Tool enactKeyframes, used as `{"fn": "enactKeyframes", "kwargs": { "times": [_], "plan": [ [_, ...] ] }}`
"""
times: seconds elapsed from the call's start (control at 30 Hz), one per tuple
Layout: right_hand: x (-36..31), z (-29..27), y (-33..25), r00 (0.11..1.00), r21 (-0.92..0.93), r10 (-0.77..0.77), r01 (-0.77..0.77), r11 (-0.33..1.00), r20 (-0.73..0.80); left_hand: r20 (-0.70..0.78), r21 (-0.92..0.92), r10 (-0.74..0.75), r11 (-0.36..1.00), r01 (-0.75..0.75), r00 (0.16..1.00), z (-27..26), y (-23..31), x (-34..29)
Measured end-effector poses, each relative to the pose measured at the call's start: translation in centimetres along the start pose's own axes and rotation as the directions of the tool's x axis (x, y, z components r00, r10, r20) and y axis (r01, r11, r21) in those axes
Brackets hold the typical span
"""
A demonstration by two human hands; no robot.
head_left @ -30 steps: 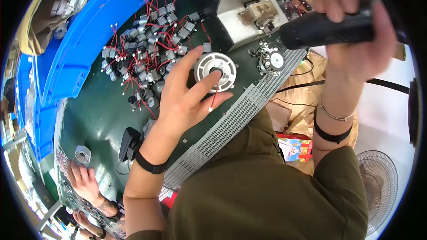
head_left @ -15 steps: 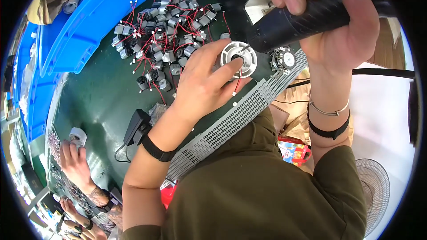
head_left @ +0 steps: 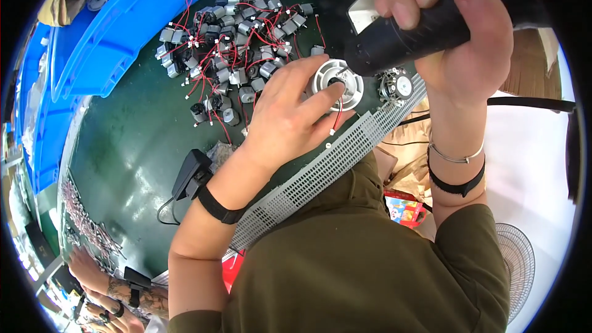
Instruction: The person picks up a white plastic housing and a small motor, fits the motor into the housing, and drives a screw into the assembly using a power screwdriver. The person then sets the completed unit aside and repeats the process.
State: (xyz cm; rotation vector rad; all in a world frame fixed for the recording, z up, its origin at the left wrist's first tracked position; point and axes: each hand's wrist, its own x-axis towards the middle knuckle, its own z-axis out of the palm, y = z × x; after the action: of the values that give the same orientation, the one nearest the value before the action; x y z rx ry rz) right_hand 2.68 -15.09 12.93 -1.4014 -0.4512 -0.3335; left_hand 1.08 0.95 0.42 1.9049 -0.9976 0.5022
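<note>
The left hand (head_left: pixel 280 114) gripped a round white plastic housing (head_left: pixel 353 92), the right hand (head_left: pixel 478 49) a black cylindrical tool (head_left: pixel 398 43), grey perforated edging (head_left: pixel 320 161) beside the housing, a printed red package (head_left: pixel 404 210) farther off.

The person (head_left: pixel 296 290) near me is wearing a dark green top (head_left: pixel 382 259) with short sleeves (head_left: pixel 472 231). A black strap (head_left: pixel 219 208) is hugging the left wrist (head_left: pixel 245 172), a black box (head_left: pixel 192 169) sitting beside it. A shiny bangle (head_left: pixel 456 159) and black band (head_left: pixel 455 187) are circling the right forearm (head_left: pixel 455 123).
</note>
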Motion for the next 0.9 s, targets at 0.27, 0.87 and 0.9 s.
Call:
{"fn": "enactKeyframes", "kwargs": {
  "times": [0.27,0.87,0.9],
  "plan": [
    [0.1,0.8,-0.1,0.999,-0.021,-0.037,0.036,0.999,-0.027,0.006,-0.019,0.000,1.000,0.001,1.000,-0.1,-0.2,0.2],
    [2.7,-2.1,1.0,0.989,-0.260,0.051,-0.085,0.962,-0.136,-0.269,0.504,-0.480,0.668,0.547,0.835,-18.7,-3.0,-4.5],
    [2.7,-1.9,1.3,0.989,-0.261,0.039,-0.075,0.962,-0.139,-0.216,0.554,-0.555,0.608,0.569,0.803,-21.3,-4.0,-6.2]
  ]
}}
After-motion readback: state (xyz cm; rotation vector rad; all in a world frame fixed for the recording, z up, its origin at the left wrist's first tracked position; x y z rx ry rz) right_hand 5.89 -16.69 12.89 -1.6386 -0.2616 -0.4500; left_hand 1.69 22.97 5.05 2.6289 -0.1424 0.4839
